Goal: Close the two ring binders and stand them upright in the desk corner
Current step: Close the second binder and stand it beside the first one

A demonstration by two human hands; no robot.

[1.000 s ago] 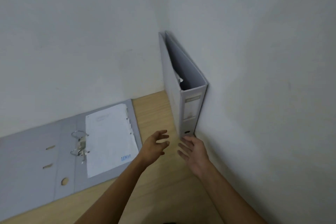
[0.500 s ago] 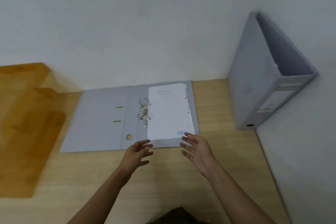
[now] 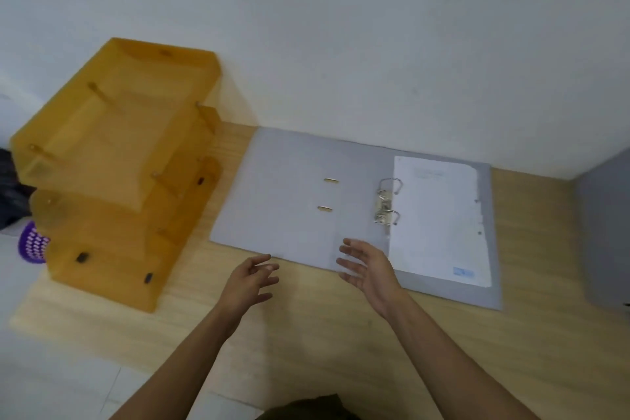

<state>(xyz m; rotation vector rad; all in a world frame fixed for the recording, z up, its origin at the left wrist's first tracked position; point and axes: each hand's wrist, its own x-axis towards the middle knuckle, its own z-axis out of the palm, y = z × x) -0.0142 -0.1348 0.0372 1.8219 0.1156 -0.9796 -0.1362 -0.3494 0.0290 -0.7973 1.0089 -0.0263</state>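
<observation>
The open binder (image 3: 300, 201) lies flat along the back wall, rings (image 3: 387, 199) up, paper (image 3: 439, 222) rightward — both hands, left (image 3: 250, 280) and right (image 3: 370, 269), spread empty, now nearer its front edge than 0.5 s ago.

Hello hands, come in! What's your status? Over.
Left hand and right hand open, empty. Open binder flat on desk. Standing binder in corner. Nothing blocking.

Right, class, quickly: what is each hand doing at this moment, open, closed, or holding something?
Left hand: open, fingers loosely spread, holding nothing.
Right hand: open, holding nothing, over the near edge of the open binder.
</observation>
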